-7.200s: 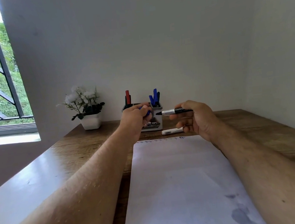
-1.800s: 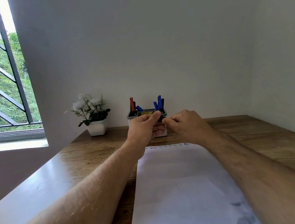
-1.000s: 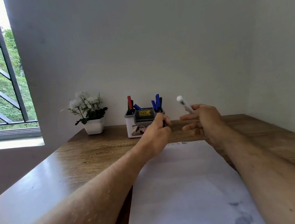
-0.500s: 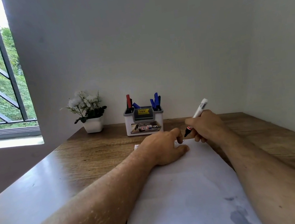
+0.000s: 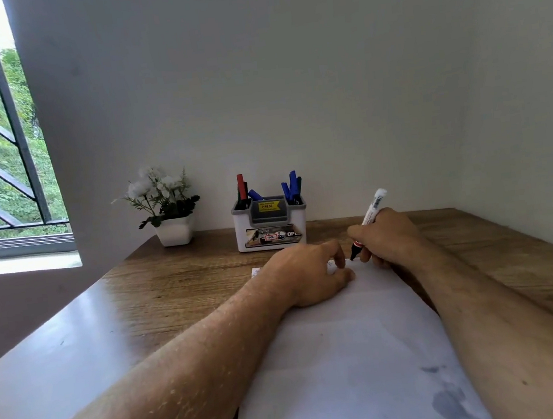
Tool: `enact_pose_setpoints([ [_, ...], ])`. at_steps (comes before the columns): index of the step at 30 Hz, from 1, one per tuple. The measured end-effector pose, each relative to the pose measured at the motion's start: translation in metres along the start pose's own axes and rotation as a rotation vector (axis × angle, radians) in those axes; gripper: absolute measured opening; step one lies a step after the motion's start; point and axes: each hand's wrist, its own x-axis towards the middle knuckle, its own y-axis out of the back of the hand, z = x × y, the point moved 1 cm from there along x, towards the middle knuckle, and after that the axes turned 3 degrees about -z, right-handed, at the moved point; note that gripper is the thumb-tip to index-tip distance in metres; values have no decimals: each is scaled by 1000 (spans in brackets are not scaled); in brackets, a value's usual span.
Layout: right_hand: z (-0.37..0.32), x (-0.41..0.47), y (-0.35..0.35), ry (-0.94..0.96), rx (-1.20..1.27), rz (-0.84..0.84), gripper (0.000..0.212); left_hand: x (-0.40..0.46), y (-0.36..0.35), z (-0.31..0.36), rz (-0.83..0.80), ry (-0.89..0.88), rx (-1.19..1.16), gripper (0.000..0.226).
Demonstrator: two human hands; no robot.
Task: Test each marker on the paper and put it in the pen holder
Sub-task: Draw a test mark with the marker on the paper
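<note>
Head view, single entry.

Risks, as we judge them:
- The paper [image 5: 346, 349] could slide or crease if our left hand [image 5: 306, 274] lifts while the tip is drawing; nothing else pins the sheet to the table [image 5: 160, 291].
- The tip sits close to the left fingertips, so a long stroke toward 9 o'clock could ink the skin.
- The stroke lands at the far edge of the sheet, at 12 o'clock; running past it would mark the wood.
- We cannot see the cap. If it is in the left hand, it is hidden. An uncapped marker dropped into the holder would dry out or stain.
- The pen holder [image 5: 270, 227] is already crowded with the red marker [image 5: 241, 187] and the blue markers [image 5: 291, 185]; a careless insertion could tip it or jam.

Hands:
- Right hand [image 5: 385, 236]: fingers curled round the marker [image 5: 370, 215] in a writing grip, white barrel slanting up toward 1 o'clock, dark tip at or just above the paper; contact cannot be told.
- Left hand: lies palm down on the paper's far end, fingers bent at the tips. Whether it holds anything underneath, we cannot tell.

Positions: the marker is just right of the left hand, at 4 o'clock from the holder. The potted plant [image 5: 168, 211] stands at 9 o'clock of the holder, well apart from the work.
</note>
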Motion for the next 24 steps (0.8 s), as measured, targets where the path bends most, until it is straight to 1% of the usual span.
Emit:
enact_pose_setpoints([
  [3,1,2,0,-8,-13,7,30,0,0,0,-4,2,-9,33],
  [8,0,2,0,-7,6,9,26,2,0,-2,-12,-6,-52,22],
  [11,1,2,1,-7,-3,27,27,1,1,-1,-14,-13,-53,22],
  [16,-1,2,0,3,14,-36,24,0,1,-1,-11,-15,-62,23],
  [24,4,8,2,-31,-14,64,30,-2,3,1,9,-29,-53,24],
])
